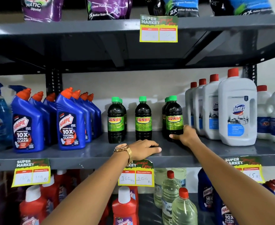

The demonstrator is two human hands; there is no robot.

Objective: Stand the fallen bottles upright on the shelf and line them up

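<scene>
Left of the middle Sunny bottle: another dark pair, upright. Just in front of the middle bottle: left hand, flat on the shelf, fingers spread, holding nothing. Right of it: right hand wrapped round the base of the right Sunny bottle, long axis vertical, gaps uneven; probably needs sliding leftward.

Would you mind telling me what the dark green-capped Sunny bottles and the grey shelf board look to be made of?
The dark green-capped Sunny bottles look like glossy see-through plastic: highlights on the shoulders, dark liquid showing through. The grey shelf board looks like painted metal, probably steel: a smooth, faintly reflective surface with a thin folded front edge.
</scene>
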